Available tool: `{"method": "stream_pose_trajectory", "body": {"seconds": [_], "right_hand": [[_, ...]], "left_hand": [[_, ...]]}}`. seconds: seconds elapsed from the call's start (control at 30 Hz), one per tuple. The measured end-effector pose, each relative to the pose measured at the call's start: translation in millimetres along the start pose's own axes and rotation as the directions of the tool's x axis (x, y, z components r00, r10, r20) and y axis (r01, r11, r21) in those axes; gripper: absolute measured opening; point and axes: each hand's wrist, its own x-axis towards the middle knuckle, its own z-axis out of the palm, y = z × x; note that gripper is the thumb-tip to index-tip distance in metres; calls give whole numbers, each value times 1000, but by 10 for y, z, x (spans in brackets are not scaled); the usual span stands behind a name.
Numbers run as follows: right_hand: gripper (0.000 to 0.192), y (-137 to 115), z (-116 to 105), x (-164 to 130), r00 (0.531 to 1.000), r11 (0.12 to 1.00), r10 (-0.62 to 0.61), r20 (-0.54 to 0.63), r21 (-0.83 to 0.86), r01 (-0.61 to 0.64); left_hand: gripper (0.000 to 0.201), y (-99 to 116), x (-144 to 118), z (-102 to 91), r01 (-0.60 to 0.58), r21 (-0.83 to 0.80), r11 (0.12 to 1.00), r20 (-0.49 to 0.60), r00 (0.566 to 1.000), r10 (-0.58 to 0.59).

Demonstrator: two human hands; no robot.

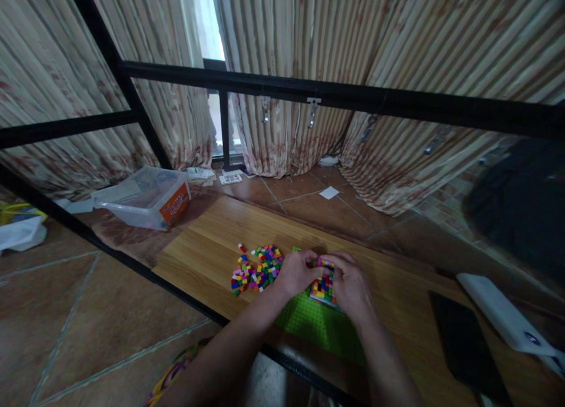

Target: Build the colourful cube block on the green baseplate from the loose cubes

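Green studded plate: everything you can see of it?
The green plate looks like plastic, thin, with rows of small studs. It lies flat on the wooden tabletop, right of the loose bricks in the picture. A multicoloured brick block shows over it, between the left hand and right hand. Hands and forearms hide much of its outline; whether they touch it, I can't tell.

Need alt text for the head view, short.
A person's left hand and right hand meet at a small multicolored brick build over a green baseplate. Loose bricks lie to the left on a wooden table; beyond its left end sits a clear plastic bin, with patterned curtains behind.
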Motion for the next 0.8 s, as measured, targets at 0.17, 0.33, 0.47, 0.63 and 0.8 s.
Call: {"method": "stream_pose_trajectory", "body": {"seconds": [0.17,0.33,0.47,0.63,0.8], "right_hand": [[37,75,-167,-32,977,993,109,-184,70,-98],[35,284,-284,-40,936,972,231,-266,96,-213],[34,336,-261,-56,947,976,214,-240,94,-197],[34,274,-223,-46,947,974,226,-231,87,-211],[34,218,-203,-27,941,970,239,-238,108,-219]], "left_hand": [[49,16,-82,-333,15,96,995,-42,999,-11],[24,-89,-93,-1102,232,364,902,-258,956,-142],[22,-241,-161,-1549,522,459,719,-417,841,-344],[27,-381,-169,-1513,603,500,622,-416,797,-438],[23,-383,-99,-1358,585,519,623,-418,809,-412]]}}
